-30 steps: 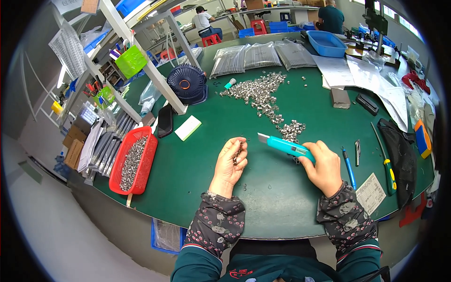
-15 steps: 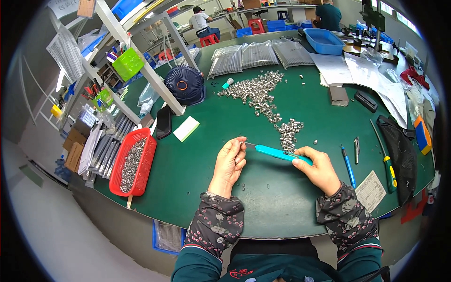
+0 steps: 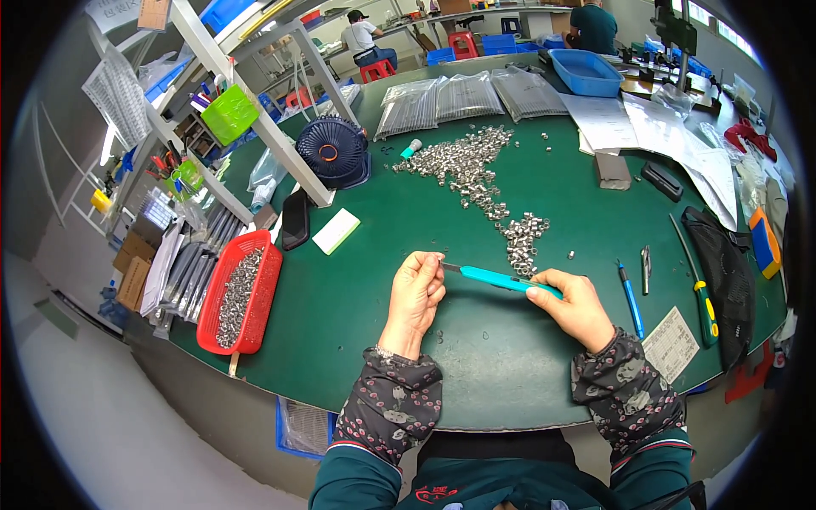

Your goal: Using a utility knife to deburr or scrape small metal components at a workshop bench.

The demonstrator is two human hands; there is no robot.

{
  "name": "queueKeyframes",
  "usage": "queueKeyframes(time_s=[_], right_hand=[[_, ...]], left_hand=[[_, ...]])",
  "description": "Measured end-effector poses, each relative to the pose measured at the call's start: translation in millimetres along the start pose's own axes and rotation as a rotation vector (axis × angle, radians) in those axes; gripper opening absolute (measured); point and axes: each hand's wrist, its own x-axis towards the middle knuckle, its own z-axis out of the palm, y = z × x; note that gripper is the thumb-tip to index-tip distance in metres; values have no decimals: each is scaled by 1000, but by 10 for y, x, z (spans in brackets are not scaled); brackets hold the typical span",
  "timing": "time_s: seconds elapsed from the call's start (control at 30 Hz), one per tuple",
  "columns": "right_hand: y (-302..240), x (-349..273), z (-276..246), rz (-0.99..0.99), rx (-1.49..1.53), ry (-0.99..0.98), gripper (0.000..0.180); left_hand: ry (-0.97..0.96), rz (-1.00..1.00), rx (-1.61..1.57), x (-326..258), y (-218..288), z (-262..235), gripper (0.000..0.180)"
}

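My right hand [image 3: 574, 304] is closed around the handle of a teal utility knife [image 3: 497, 279]. Its thin blade [image 3: 451, 268] points left and meets the fingertips of my left hand [image 3: 416, 289]. Those fingers are pinched together, probably round one of the small metal rings, but the fingertips cover most of it. Beyond the knife, a heap of small silver metal rings [image 3: 463, 166] spreads over the green table, with a smaller cluster [image 3: 522, 242] nearer to me. More such pieces fill a red plastic basket [image 3: 270, 293] on the left.
A dark blue fan [image 3: 335, 155], a phone [image 3: 296, 219] and a white pad [image 3: 337, 231] stand left. Bagged rods [image 3: 469, 98] and a blue tub [image 3: 586, 75] lie at the back. Right: a blue pen [image 3: 630, 299], a screwdriver [image 3: 705, 310], a black pouch [image 3: 727, 289].
The knife blade and my right hand have shifted very slightly left, toward the left fingertips. My left hand keeps its pinch in nearly the same place.
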Motion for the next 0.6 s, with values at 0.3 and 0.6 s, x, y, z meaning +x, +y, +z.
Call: queueKeyframes(time_s=[0.3,0.6], right_hand=[[-96,-13,1,-447,-222,480,25],[1,15,27,-352,-152,321,28]], left_hand=[[56,-109,-146,-12,29,21,21],[38,-20,-56,-5,44,37,17]])
